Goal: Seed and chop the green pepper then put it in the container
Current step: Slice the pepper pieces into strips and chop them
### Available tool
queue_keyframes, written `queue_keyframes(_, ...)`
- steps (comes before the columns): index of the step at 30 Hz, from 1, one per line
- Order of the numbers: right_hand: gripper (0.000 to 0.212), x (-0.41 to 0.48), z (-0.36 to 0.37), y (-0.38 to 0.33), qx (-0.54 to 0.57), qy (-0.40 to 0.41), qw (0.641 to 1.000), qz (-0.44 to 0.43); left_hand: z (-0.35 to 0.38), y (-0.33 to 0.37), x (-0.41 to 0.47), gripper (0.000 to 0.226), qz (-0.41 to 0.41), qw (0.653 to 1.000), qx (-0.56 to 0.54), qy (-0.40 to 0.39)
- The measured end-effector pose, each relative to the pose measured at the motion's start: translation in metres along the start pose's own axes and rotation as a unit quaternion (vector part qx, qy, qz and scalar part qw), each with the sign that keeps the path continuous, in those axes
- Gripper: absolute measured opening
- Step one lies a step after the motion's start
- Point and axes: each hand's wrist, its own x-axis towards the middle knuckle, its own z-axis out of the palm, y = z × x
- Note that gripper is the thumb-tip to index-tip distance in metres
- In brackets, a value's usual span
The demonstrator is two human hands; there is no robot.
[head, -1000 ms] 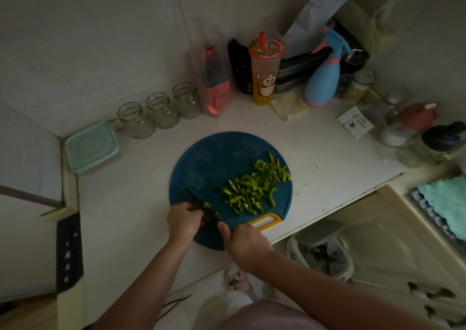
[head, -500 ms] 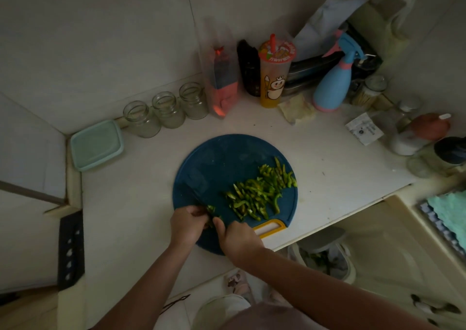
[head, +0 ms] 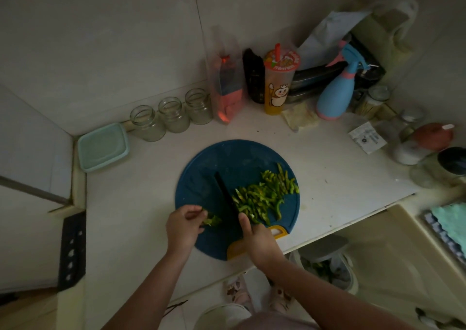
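Note:
A round blue cutting board (head: pixel 227 158) lies on the white counter. A heap of chopped green pepper strips (head: pixel 264 196) covers its right half. My left hand (head: pixel 182 226) pinches a small uncut piece of green pepper (head: pixel 211 220) at the board's near left edge. My right hand (head: pixel 259 239) grips a black knife (head: pixel 224 193), forefinger along its spine; the blade lies on the board between the small piece and the heap. A pale green lidded container (head: pixel 102 146) sits at the counter's back left corner.
Three empty glass jars (head: pixel 172 114) line the wall behind the board. A cartoon cup (head: pixel 278 82), a blue spray bottle (head: pixel 335 95), bags and condiment jars crowd the back right. A bin (head: pixel 327 266) stands on the floor beneath the counter's near edge.
My hands have drawn apart. The knife, earlier hidden between them, has swung right against the heap of strips. My left hand now holds the last piece clear of the blade.

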Motion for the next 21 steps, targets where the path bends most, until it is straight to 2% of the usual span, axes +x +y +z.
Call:
queue_keyframes(2, 0.074, -0.002, 0.001, 0.002, -0.037, -0.015, 0.998, -0.050, 0.002, 0.000, -0.002, 0.019, 0.009, 1.000, 0.028, 0.000)
queue_keyframes(3, 0.063, -0.004, 0.001, 0.006, -0.097, 0.012, 0.989, -0.114, 0.003, 0.000, -0.003, 0.026, 0.007, 0.999, 0.036, 0.001)
queue_keyframes(4, 0.046, 0.000, -0.001, 0.010, -0.113, -0.042, 0.991, -0.053, 0.004, 0.001, -0.003, 0.032, 0.001, 0.999, 0.040, 0.003)
queue_keyframes(5, 0.056, 0.009, 0.001, 0.016, -0.093, -0.045, 0.995, -0.002, 0.004, 0.002, -0.003, 0.035, -0.006, 0.999, 0.039, 0.003)
queue_keyframes(6, 0.077, 0.006, 0.007, 0.019, -0.153, 0.013, 0.986, -0.068, 0.004, 0.003, -0.004, 0.036, -0.015, 0.999, 0.034, 0.003)
queue_keyframes(7, 0.075, 0.005, 0.009, 0.023, -0.163, 0.021, 0.984, -0.074, 0.004, 0.005, -0.004, 0.035, -0.023, 0.999, 0.027, -0.001)
queue_keyframes(8, 0.050, 0.000, 0.007, 0.018, -0.167, -0.033, 0.984, -0.052, 0.004, 0.006, -0.005, 0.034, -0.029, 0.999, 0.019, -0.005)
queue_keyframes(9, 0.032, -0.008, 0.003, 0.007, -0.175, -0.028, 0.978, -0.110, 0.003, 0.006, -0.005, 0.032, -0.032, 0.999, 0.009, -0.008)
queue_keyframes(11, 0.053, -0.012, 0.008, 0.009, -0.149, -0.023, 0.984, -0.099, 0.003, 0.006, -0.006, 0.031, -0.033, 0.999, -0.006, -0.013)
queue_keyframes(13, 0.054, -0.014, 0.007, 0.005, -0.188, -0.027, 0.976, -0.106, 0.003, 0.006, -0.005, 0.030, -0.037, 0.999, -0.005, -0.013)
queue_keyframes(21, 0.057, -0.017, 0.004, 0.010, -0.208, -0.031, 0.971, -0.109, 0.006, 0.004, -0.002, 0.026, -0.054, 0.998, -0.003, -0.007)
